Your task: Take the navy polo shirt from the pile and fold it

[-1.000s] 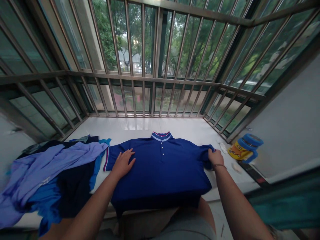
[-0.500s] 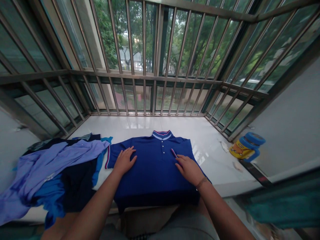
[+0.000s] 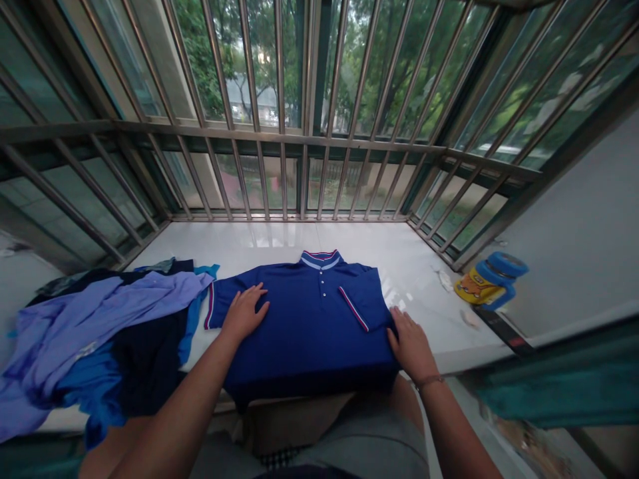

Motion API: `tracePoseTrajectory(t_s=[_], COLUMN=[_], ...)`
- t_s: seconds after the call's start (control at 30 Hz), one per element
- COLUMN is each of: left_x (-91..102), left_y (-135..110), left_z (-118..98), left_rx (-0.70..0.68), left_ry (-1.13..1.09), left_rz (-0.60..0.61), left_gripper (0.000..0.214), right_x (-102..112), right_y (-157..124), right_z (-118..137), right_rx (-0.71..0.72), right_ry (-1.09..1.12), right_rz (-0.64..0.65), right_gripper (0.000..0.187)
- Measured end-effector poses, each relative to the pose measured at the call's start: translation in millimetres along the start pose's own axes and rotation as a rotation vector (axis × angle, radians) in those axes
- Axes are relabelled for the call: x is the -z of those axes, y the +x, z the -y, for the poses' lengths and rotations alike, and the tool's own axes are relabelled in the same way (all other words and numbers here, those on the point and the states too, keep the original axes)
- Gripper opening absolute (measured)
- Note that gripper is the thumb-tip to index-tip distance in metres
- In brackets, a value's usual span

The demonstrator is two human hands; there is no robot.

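Note:
A dark blue polo shirt (image 3: 309,326) lies front side up on the white sill, its striped collar pointing toward the window. The sleeve on the right is folded inward over the chest, its red and white cuff slanting across the front. The sleeve on the left sticks out sideways. My left hand (image 3: 245,313) rests flat on the shirt near that left sleeve, fingers spread. At the shirt's right edge, my right hand (image 3: 410,339) lies with fingers stretched out, touching the side just beyond the folded sleeve. The shirt's lower part hangs over the sill's front edge.
A heap of clothes (image 3: 110,326), lilac, blue and black, lies on the left and droops over the edge. On the right stands a blue and yellow jug (image 3: 486,283) with a handle, beside a dark strip (image 3: 504,329). Metal bars (image 3: 299,140) line the window behind.
My right hand has left the folded sleeve's cuff and moved right to the shirt's side edge. The left hand stays on the shirt. The whole view has shifted slightly.

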State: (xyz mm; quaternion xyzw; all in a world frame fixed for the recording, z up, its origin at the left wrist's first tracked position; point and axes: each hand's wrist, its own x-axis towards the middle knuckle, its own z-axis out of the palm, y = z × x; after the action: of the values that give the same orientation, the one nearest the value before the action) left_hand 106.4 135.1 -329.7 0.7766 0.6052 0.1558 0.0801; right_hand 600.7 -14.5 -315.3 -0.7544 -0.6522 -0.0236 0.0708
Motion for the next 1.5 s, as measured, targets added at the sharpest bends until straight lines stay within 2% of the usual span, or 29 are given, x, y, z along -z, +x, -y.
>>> tracePoseTrajectory(t_s=[0.07,0.23,0.4,0.57,0.63,0.73,0.87,1.0,1.07,1.17,1.37,1.5], left_x=[0.0,2.0,2.7,1.1,1.0,1.2,1.2,0.8,0.6,0.3,-0.9,-2.1], left_y=[0,0,0,1,1,0,1,1,1,1,0,0], left_z=[0,-1,-1,0,0,0,0,2,2,1,2,2], left_rx=[0.003,0.008,0.011,0.009,0.006,-0.006,-0.010,-0.015,-0.014,-0.012,-0.012,-0.008], left_ry=[0.000,-0.009,-0.014,-0.023,-0.032,-0.049,-0.061,-0.064,-0.062,-0.070,-0.076,-0.078], left_rz=[-0.001,0.007,0.004,-0.006,-0.009,-0.023,-0.035,-0.035,-0.032,-0.044,-0.052,-0.058], left_gripper=[0.047,0.047,0.047,0.046,0.045,0.044,0.043,0.043,0.042,0.041,0.041,0.041], right_x=[2,11,15,8,3,-3,-1,7,10,14,10,3], right_y=[7,21,23,24,25,26,25,23,24,24,15,14], right_z=[3,-4,-24,-38,-40,-38,-27,-11,-3,4,6,-4], right_rx=[0.058,-0.001,-0.075,-0.186,-0.142,0.004,0.107,0.290,0.357,0.333,0.323,0.155], right_ry=[0.016,-0.013,-0.020,0.023,0.116,0.209,0.161,0.116,0.101,0.091,0.149,0.114], right_rz=[0.018,0.049,0.011,-0.061,-0.100,-0.152,-0.179,-0.143,-0.099,-0.086,-0.119,-0.150], right_gripper=[0.055,0.038,0.039,0.039,0.039,0.040,0.041,0.042,0.036,0.026,0.028,0.038])
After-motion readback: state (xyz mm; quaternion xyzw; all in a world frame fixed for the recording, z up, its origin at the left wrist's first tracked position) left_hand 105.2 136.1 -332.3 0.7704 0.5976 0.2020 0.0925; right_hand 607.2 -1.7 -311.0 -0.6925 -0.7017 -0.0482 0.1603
